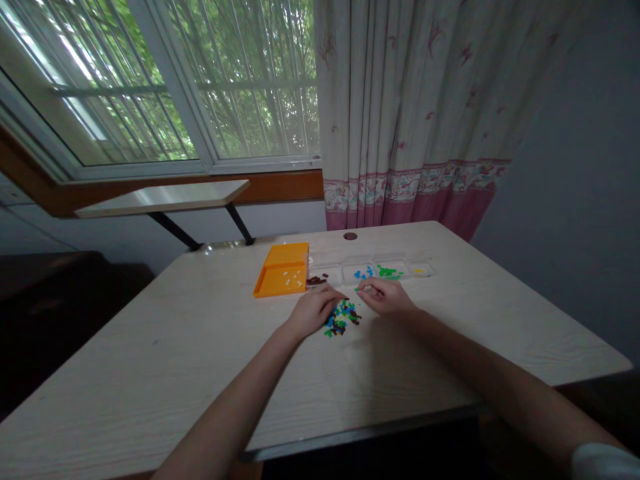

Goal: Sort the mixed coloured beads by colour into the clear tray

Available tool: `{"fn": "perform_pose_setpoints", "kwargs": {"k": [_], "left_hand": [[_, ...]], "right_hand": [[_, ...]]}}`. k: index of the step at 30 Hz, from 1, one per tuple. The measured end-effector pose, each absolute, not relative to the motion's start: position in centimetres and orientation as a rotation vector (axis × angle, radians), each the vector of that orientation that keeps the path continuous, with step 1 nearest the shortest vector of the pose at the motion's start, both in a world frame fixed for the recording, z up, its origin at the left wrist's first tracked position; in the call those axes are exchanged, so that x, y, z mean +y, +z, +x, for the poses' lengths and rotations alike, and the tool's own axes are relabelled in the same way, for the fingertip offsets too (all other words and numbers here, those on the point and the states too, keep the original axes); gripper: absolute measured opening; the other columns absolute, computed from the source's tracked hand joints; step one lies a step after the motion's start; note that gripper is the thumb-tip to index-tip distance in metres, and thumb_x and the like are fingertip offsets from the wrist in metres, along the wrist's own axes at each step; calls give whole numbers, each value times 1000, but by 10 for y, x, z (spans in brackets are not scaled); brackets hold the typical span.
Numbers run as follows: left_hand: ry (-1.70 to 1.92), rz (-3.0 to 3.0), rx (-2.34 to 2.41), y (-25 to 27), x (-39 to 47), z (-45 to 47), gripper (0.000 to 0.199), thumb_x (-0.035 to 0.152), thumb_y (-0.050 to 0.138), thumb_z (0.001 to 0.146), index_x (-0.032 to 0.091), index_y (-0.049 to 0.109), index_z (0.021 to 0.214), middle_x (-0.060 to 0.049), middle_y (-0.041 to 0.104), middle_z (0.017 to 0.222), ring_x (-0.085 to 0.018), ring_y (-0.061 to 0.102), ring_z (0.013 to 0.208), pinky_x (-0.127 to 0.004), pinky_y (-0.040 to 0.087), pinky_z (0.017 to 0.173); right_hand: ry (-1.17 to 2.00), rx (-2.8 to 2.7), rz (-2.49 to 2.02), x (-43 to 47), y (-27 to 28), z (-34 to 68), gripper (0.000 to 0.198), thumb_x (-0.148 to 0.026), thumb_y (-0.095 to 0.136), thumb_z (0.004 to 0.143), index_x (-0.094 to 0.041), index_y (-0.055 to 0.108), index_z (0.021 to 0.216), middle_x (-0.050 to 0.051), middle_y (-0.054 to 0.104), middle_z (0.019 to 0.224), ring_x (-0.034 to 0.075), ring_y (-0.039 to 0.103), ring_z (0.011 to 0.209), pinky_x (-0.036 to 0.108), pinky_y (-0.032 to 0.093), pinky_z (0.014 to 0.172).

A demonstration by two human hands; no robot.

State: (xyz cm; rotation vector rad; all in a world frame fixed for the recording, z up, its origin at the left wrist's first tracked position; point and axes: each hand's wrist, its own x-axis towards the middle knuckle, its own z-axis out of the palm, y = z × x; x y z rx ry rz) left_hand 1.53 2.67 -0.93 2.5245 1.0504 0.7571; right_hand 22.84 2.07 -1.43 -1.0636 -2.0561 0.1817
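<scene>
A mixed pile of small green, blue, brown and yellow plastic pieces (343,317) lies on the table. At the pile's left edge my left hand (314,311) is closed, a small brown piece (347,299) at its fingertips. To the right and just beyond the pile, my right hand (386,295) pinches a small green piece (357,289) between thumb and finger. Behind the hands stands a clear compartment tray (335,275). Its compartments hold brown pieces (317,280), blue pieces (364,273), green pieces (389,272) and a little yellow (419,271).
An open orange case (280,268) with several white pieces (291,278) in its near half lies left of the tray. A raised shelf (170,197) on black supports stands at the table's back left. Curtain (400,133) and window (245,80) are behind the wooden table (200,333).
</scene>
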Motion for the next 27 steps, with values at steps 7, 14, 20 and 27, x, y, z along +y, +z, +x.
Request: {"fn": "perform_pose_setpoints", "kwargs": {"k": [7, 14, 20, 27], "left_hand": [[557, 2645, 1169, -13, 29, 10, 34, 11, 43, 79, 28, 61, 102, -2, 53, 95, -14, 53, 86, -24, 42, 77], [532, 2690, 1234, -9, 29, 6, 24, 19, 43, 81, 23, 60, 98, -4, 52, 96, -15, 54, 84, -25, 44, 71], [484, 2743, 1258, -8, 28, 6, 24, 27, 42, 84, 24, 59, 100, -4, 52, 95, -15, 54, 84, -24, 44, 70], [501, 2721, 1330, -12, 32, 4, 22, 29, 43, 83, 24, 61, 96, -3, 54, 94, -15, 55, 85, -24, 44, 70]], "right_hand": [[112, -1951, -1064, 19, -7, 233, 24, -37, 49, 79, -18, 63, 78, -4, 41, 44, 8, 37, 41, 20, 34, 48], [100, -1882, -1073, 18, -6, 234, 25, -39, 50, 78, -19, 64, 79, -3, 43, 44, 9, 38, 42, 22, 36, 49], [31, -1893, -1036, 18, -7, 235, 24, -37, 50, 78, -19, 65, 78, -2, 45, 45, 9, 40, 42, 22, 37, 49], [-39, -1916, -1054, 22, -6, 241, 26, -38, 49, 79, -19, 66, 79, -2, 46, 44, 9, 40, 42, 22, 37, 51]]}}
